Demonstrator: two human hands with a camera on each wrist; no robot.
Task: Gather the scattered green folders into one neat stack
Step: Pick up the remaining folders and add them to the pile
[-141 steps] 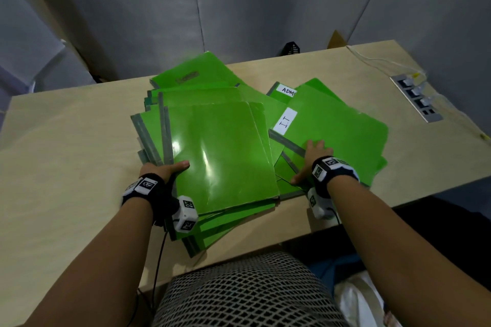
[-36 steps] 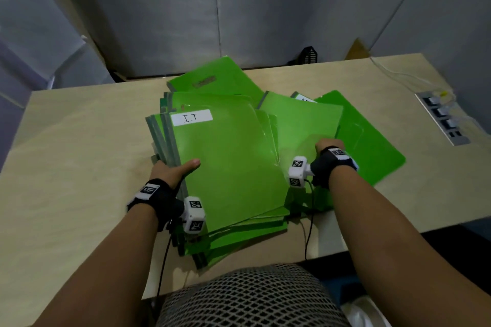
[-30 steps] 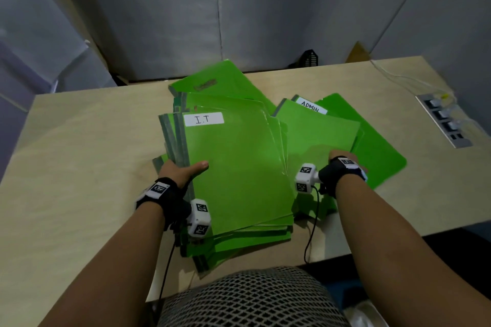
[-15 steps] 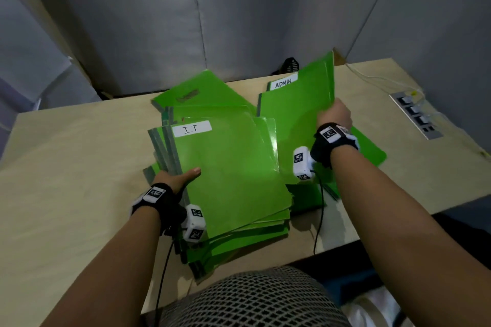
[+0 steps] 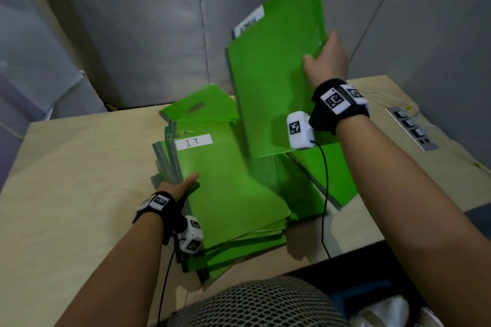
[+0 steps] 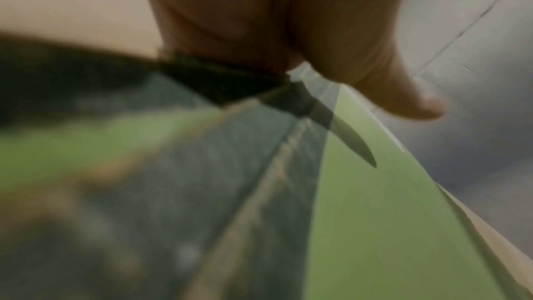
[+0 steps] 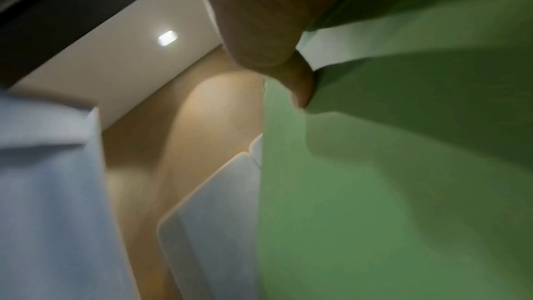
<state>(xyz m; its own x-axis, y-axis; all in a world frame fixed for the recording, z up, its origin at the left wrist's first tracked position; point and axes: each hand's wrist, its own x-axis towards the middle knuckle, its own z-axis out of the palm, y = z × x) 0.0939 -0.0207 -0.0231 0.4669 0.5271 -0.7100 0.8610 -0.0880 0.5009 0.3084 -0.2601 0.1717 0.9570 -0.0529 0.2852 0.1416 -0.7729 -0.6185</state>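
A rough stack of green folders (image 5: 228, 194) lies on the wooden table (image 5: 66, 194), its top one labelled "I.T". My left hand (image 5: 178, 186) holds the stack's left spine edge, thumb laid on the top cover, fingers hidden at the edge; the left wrist view shows that thumb (image 6: 403, 99) above the green cover (image 6: 375, 225). My right hand (image 5: 324, 61) grips the right edge of two green folders (image 5: 271, 82) lifted upright above the stack, the rear one bearing a white label. In the right wrist view a fingertip (image 7: 300, 90) presses the lifted folder (image 7: 389, 191). One more green folder (image 5: 332, 175) lies at the right.
A power strip (image 5: 411, 127) with a thin cable is set in the table at the far right. Grey padded walls (image 5: 132, 21) close off the back. The table's front edge runs near my body, and the stack overhangs it slightly.
My right hand has raised the folders from the right pile, from flat on the table to upright and high above the stack. The left hand has stayed at the stack's left edge.
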